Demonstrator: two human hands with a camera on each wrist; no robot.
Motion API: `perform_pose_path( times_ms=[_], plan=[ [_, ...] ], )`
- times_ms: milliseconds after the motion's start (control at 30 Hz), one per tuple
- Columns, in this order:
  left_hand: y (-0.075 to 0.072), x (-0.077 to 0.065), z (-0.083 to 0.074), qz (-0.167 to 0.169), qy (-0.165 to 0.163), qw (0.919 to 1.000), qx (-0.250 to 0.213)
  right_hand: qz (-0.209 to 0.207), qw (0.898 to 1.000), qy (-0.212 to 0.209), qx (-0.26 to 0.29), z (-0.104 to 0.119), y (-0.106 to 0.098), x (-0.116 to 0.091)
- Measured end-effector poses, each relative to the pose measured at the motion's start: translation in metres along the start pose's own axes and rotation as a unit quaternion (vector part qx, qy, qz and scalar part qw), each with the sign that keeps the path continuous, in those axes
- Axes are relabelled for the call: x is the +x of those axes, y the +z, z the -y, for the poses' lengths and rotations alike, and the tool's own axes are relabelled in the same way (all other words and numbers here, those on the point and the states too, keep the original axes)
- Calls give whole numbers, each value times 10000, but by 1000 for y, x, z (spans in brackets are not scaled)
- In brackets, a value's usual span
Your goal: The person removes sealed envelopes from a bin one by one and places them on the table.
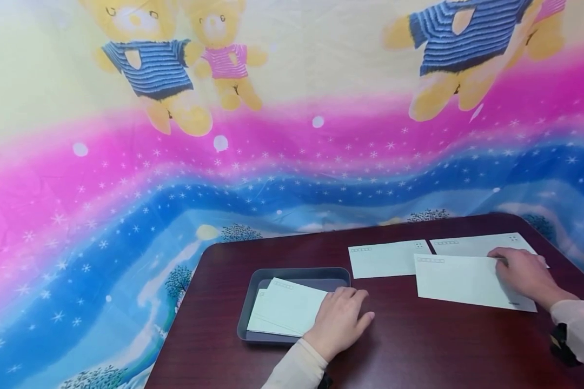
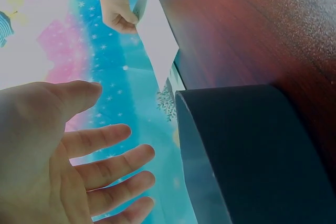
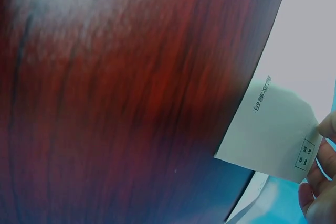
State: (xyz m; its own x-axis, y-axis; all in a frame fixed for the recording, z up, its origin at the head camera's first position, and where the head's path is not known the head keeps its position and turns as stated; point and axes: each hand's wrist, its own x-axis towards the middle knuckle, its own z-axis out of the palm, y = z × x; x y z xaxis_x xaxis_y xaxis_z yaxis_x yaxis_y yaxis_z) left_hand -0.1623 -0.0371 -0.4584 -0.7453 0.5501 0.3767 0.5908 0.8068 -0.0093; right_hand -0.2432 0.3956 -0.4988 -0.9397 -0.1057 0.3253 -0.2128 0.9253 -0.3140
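Note:
In the head view, my right hand [image 1: 524, 273] pinches a white envelope [image 1: 455, 281] by its right part, and the right wrist view shows thumb and fingers on the edge of this envelope [image 3: 262, 135] near its stamp box. My left hand [image 1: 338, 319] is over the right side of a dark grey tray [image 1: 245, 321], its fingers spread and relaxed. In the left wrist view the palm of the left hand [image 2: 44, 145] faces the camera with nothing in it. Several white envelopes [image 1: 292, 308] lie stacked in the tray, partly hidden by that hand.
Two more envelopes lie at the back right of the dark red table [image 1: 394, 346]: one envelope [image 1: 382, 262] on the left, another envelope [image 1: 482, 245] partly covered by the held one. Behind the table hangs a colourful bear-printed cloth [image 1: 282, 140].

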Motion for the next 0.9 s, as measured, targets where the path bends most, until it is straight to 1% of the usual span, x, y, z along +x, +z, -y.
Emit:
perform_pose_path(
  times_ms=[200, 400, 533, 700, 800, 900],
  plan=[
    [1, 2, -4, 9, 15, 10000, 6, 141, 9998, 141, -55, -9, -2, 1],
    [2, 5, -9, 22, 105, 9999, 92, 63, 9998, 193, -64, -14, 1, 4],
    [2, 4, -10, -14, 132, 9998, 152, 66, 9998, 196, -74, -17, 3, 4],
    [3, 3, -9, -98, 185, 9996, 210, 215, 9992, 324, -84, -22, 5, 2],
    [4, 2, -8, -87, 187, 9995, 231, 272, 9988, 409, -74, -27, 7, 1],
    [4, 2, -8, -63, 176, 9995, 249, 244, 9989, 402, 9, -25, 9, -2]
  ],
)
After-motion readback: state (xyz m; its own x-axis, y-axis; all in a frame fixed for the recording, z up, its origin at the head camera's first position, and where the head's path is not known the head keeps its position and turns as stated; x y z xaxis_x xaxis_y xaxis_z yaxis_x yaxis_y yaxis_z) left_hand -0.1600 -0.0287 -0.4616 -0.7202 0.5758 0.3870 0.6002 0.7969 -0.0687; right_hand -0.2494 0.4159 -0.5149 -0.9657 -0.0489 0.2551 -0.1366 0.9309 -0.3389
